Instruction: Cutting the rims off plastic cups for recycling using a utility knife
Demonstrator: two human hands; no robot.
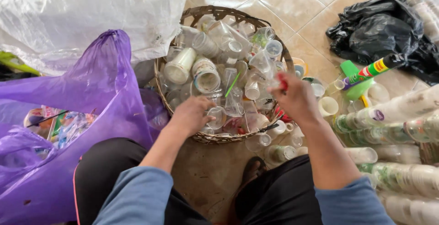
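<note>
A round woven basket (219, 13) sits on the tiled floor, filled with several clear and white plastic cups (205, 76). My left hand (191, 114) reaches into the basket's near side, fingers curled on a clear cup (216, 116). My right hand (296, 98) hovers over the basket's right rim, pinching a small red-handled tool (282, 83) against a clear cup (263, 65). A green straw (232, 84) lies among the cups.
A purple plastic bag (91, 92) with wrappers lies at the left, a white sack (87, 14) behind it. A black bag (379, 26) lies at the far right. Stacked nested cups (393, 115) lie at the right. Loose cups (281, 152) lie by my foot.
</note>
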